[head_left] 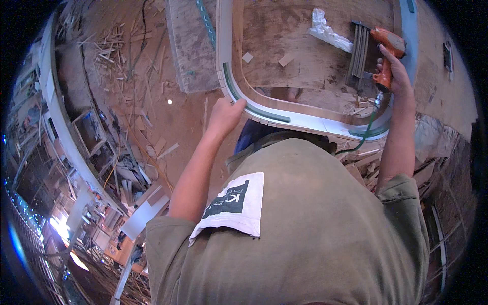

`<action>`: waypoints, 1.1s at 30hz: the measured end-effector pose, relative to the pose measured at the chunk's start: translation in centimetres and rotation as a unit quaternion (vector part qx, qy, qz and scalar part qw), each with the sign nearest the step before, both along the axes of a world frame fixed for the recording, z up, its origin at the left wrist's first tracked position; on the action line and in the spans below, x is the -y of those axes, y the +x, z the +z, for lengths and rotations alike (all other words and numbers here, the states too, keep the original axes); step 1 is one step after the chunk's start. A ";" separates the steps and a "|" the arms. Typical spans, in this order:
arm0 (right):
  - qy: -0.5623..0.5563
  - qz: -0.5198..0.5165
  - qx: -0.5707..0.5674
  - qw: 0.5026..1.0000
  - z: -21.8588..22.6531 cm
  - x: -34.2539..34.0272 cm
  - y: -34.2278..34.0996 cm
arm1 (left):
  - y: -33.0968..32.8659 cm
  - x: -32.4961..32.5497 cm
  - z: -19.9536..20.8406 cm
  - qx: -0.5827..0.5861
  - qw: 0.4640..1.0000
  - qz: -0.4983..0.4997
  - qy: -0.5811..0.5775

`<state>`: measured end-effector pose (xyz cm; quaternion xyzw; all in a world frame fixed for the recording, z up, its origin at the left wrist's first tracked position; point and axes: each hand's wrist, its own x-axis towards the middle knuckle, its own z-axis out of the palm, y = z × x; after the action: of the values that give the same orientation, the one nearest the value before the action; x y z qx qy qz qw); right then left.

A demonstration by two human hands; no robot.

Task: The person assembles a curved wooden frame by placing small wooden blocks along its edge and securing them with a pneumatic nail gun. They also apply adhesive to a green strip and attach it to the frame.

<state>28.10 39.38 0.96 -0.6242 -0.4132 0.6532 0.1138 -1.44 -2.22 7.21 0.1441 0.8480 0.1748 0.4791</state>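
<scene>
My right hand [394, 71] is wrapped round the handle of an orange nail gun [389, 43], raised near the right side of a curved frame [310, 121]. A green air hose [369, 127] runs from the gun's handle down across the frame's edge. On the left, my left hand [227, 117] grips the rounded corner of the frame, its fingers closed over the rim. The frame has a white top face and a wooden inner wall. Green strips [264, 114] lie along its curved corners.
A crumpled clear plastic bag [329, 33] and small wood pieces [286, 60] lie on the board inside the frame. Wood scraps [109, 51] litter the floor at the far left. More offcuts [363, 165] lie beneath the frame's near right corner.
</scene>
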 end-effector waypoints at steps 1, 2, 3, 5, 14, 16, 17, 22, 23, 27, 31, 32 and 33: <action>-0.017 0.020 -0.012 1.000 0.6 0.1 0.0 | -0.1 -0.4 0.2 0.004 1.000 0.000 0.000; -0.036 0.044 -0.023 0.998 1.9 0.2 0.0 | 0.0 -0.3 0.3 0.009 1.000 0.005 -0.001; -0.053 0.068 -0.034 0.996 3.6 0.2 0.0 | 0.0 0.0 -0.1 0.001 1.000 0.004 -0.001; -0.011 0.101 -0.020 0.995 7.7 1.7 -1.6 | 0.1 0.8 -1.4 -0.016 1.000 0.002 -0.002; -0.142 0.394 -0.019 0.908 12.0 7.8 -10.9 | 0.2 0.3 -0.3 -0.020 0.999 -0.004 0.035; -0.201 0.458 -0.020 0.866 10.4 9.3 -12.9 | 0.2 -0.5 0.4 -0.003 1.000 0.006 0.017; -0.223 0.480 -0.016 0.848 9.3 10.1 -13.9 | 0.2 -0.6 0.7 0.005 1.000 0.014 0.006; -0.274 0.565 0.013 0.778 5.5 12.8 -16.5 | 0.2 0.3 -0.4 -0.016 0.999 -0.009 0.034; -0.284 0.565 0.007 0.774 5.3 13.1 -16.8 | 0.3 0.3 -0.5 -0.019 0.999 0.000 0.045; -0.311 0.569 -0.010 0.761 4.5 13.8 -17.5 | 0.3 0.1 -0.4 -0.014 1.000 0.009 -0.006; -0.318 0.572 0.002 0.756 4.0 13.9 -17.7 | 0.4 0.2 -0.5 -0.011 1.000 0.019 0.015; -0.319 0.572 -0.001 0.756 4.1 14.0 -17.9 | 0.5 0.3 -0.5 -0.009 1.000 0.022 0.016; -0.320 0.572 -0.005 0.755 4.3 14.0 -18.0 | 0.5 0.3 -0.5 -0.012 0.999 0.024 0.019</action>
<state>10.11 25.39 5.27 -0.2679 -0.4598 0.6936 -0.4855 -0.93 -2.47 6.67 0.1346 0.8535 0.2006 0.4618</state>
